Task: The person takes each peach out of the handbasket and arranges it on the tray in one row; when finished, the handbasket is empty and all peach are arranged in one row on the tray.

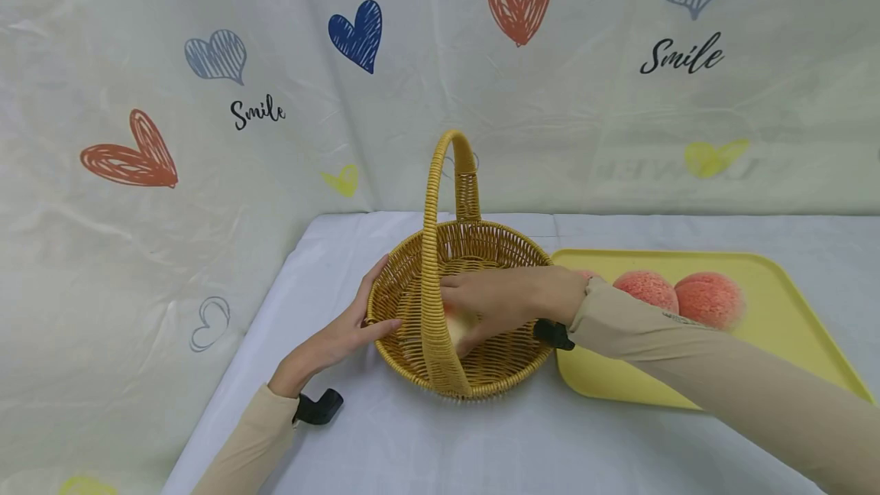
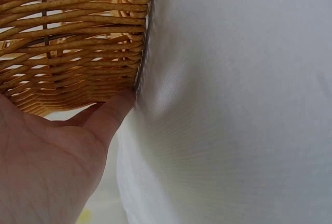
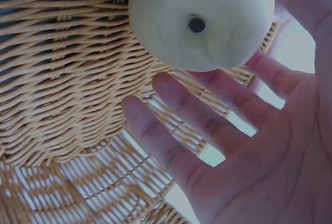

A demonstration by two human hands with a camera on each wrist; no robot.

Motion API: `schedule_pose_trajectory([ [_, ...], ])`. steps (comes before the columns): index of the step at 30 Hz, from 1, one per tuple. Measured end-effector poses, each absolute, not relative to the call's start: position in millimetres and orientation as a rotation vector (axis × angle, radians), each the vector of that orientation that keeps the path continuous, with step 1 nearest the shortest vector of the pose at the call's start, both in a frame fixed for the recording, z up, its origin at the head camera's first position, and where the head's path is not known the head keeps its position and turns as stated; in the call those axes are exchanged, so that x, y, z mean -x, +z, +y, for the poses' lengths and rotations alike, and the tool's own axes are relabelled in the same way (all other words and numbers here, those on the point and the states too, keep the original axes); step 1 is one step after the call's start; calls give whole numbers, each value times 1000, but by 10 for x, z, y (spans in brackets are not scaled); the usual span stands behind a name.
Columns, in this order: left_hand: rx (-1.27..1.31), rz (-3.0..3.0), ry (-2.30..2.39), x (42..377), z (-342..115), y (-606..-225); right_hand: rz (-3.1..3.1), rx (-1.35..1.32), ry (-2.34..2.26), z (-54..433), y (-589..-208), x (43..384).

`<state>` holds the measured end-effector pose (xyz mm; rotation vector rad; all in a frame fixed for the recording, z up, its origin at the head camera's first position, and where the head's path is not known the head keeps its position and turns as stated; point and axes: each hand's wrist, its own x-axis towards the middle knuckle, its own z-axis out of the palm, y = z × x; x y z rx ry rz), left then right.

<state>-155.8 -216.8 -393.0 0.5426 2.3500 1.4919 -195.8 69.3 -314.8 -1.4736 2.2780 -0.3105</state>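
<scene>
A round wicker basket (image 1: pixel 491 237) with a tall arched handle stands on the white-covered table. My left hand (image 1: pixel 347 334) holds its left side, thumb at the rim and fingers along the outer wall; the left wrist view shows the hand (image 2: pixel 57 151) against the weave. Inside the basket, my right hand (image 1: pixel 502 300) holds a peach (image 1: pixel 459 322), partly hidden by the handle and hand. In the right wrist view, the peach's pale underside (image 3: pixel 176 32) with a dark round spot faces the camera, between thumb and fingers (image 3: pixel 199 115).
To the right of the basket lies a yellow tray (image 1: pixel 770 289). On it sit pink peaches, including one peach (image 1: pixel 711 301) and another peach (image 1: pixel 646 290), partly behind my right forearm. A white cloth backdrop (image 1: pixel 584 98) with printed hearts hangs behind the table.
</scene>
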Motion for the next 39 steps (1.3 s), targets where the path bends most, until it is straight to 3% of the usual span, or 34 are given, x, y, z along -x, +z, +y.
schedule_pose_trajectory([
  [9, -552, 2353, 1486, 1566, -2192, -3948, 2175, 1545, -287, 551, -3111, 1934],
  [22, -543, 2333, 1498, 1562, -2177, -3928, 2347, 1265, -118, 736, -3063, 1939],
  [33, -562, 2322, 1510, 1583, -2174, -3955, 2320, 1352, -104, 763, -3055, 1939],
  [39, -552, 2336, 1498, 1569, -2179, -3953, 2335, 1423, -344, 1069, -2899, 2025],
])
